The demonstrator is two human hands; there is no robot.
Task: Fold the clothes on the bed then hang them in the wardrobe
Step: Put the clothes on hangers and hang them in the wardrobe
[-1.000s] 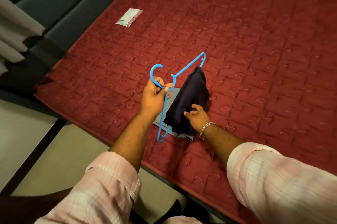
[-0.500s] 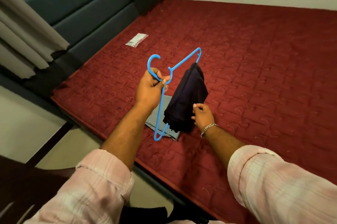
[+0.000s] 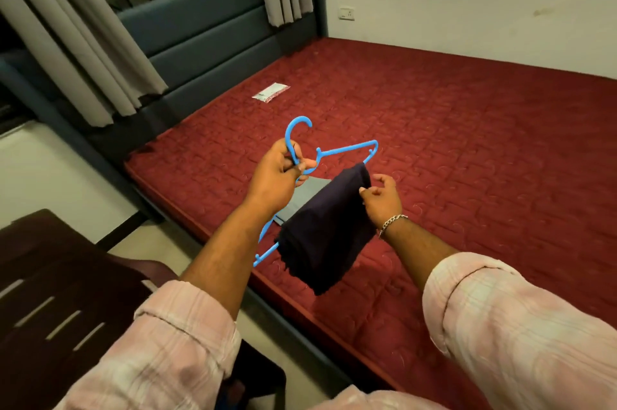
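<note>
My left hand (image 3: pixel 278 177) grips the neck of a blue plastic hanger (image 3: pixel 347 151) just below its hook and holds it up above the red bed (image 3: pixel 467 149). A folded dark navy garment (image 3: pixel 325 232) hangs over the hanger's bar. My right hand (image 3: pixel 382 199) pinches the top right edge of that garment. A folded grey garment (image 3: pixel 309 194) lies flat on the bed beneath, mostly hidden behind the navy one.
A small white packet (image 3: pixel 271 92) lies on the bed near the dark blue padded headboard (image 3: pixel 207 42). Grey curtains (image 3: pixel 86 52) hang at the left. A dark wooden piece of furniture (image 3: pixel 56 292) stands at the lower left, beside the bed's edge.
Both hands have lifted the hanger with the navy garment higher off the bed. My right hand moved from the garment's lower part to its top edge. The view tilted up.
</note>
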